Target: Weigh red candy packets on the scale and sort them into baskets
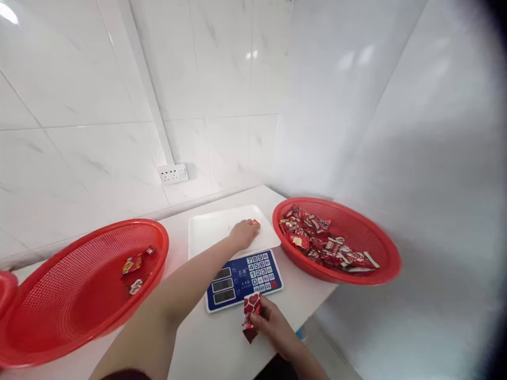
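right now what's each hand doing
Left hand: closed on a candy at the scale.
Right hand: holding a red packet.

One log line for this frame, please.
left hand: holds candy at scale pan | right hand: holds red heart packet | right basket: many candies

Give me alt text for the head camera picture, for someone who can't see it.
A left hand holds a small red candy at the white plate of a scale, while the right hand holds a red-and-white packet by its keypad. The red basket on the right is full of candies; the red basket on the left holds a few.
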A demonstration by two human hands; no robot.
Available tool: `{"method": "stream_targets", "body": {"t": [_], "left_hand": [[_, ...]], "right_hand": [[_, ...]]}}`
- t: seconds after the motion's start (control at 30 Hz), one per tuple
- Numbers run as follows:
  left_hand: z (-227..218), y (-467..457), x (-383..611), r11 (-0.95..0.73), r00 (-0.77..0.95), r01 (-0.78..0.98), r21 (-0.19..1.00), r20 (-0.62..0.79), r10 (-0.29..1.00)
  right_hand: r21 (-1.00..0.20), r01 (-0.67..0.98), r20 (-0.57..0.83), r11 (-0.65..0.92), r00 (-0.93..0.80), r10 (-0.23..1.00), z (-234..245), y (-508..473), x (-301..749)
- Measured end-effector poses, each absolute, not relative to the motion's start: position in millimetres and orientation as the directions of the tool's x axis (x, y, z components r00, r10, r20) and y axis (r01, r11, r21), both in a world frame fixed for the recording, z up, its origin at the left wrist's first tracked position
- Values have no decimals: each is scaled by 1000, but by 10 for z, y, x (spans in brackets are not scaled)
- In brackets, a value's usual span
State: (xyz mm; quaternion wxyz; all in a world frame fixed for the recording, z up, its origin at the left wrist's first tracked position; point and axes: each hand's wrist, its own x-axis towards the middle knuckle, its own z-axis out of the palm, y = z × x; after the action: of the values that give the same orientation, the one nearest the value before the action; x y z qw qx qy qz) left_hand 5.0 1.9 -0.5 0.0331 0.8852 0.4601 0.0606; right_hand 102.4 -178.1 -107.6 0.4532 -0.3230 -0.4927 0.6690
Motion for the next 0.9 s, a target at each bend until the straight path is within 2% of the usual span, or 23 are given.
{"method": "stream_targets", "body": {"t": [0.17,0.3,0.47,0.57,0.7,0.9], "left_hand": [[205,17,-257,-507,491,855,114,139,860],[579,-85,-1059,-343,324,936,79,190,927],[784,-396,-1978,-73,74,997,-13,93,993],[677,-641,-2144,-91,90,995,-36,-32,995],[553,-862,-2137,-133,135,991,28,-174,975],[593,-843,-2280,-139,156,986,86,-238,959]], "right_hand": [[-956,-266,-17,-126,-375,927,-1078,-1806,1034],[-946,-276,-53,-167,-378,924,-1107,-1807,1045],[-939,-261,-104,-222,-402,910,-1101,-1782,1047],[-924,-296,-120,-244,-381,917,-1104,-1767,1039],[-915,-312,-139,-255,-350,926,-1136,-1776,1038],[-925,-276,-167,-262,-325,931,-1143,-1797,1037]]}}
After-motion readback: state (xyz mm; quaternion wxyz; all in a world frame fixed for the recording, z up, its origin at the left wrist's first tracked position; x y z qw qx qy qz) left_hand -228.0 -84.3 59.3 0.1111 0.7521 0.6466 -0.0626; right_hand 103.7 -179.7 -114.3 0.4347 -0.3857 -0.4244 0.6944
